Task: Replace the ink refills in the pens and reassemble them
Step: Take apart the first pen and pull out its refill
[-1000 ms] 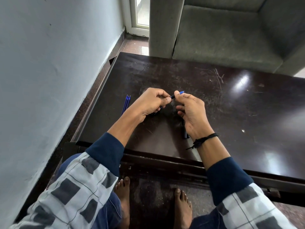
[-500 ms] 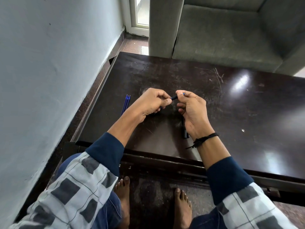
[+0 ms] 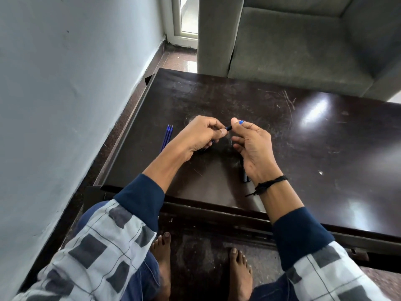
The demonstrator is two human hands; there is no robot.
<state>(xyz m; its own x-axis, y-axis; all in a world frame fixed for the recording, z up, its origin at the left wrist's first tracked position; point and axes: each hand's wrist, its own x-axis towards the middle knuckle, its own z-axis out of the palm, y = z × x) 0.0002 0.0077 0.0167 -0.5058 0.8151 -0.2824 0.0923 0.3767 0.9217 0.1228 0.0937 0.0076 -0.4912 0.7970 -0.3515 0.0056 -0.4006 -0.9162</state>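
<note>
Now left hand (image 3: pixel 201 135) and right hand (image 3: pixel 253 146), drawn slightly apart, pinch the slim dark-blue plastic pen (image 3: pixel 229 127); disassembly seems underway.

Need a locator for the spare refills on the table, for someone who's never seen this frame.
Start at the dark wooden table and go to its left side, next to the pale wall. The spare refills lie flat there, side by side, just left of the left hand. They are thin, bright blue sticks, unlike the short dark pen part lying nearer the person.
</note>
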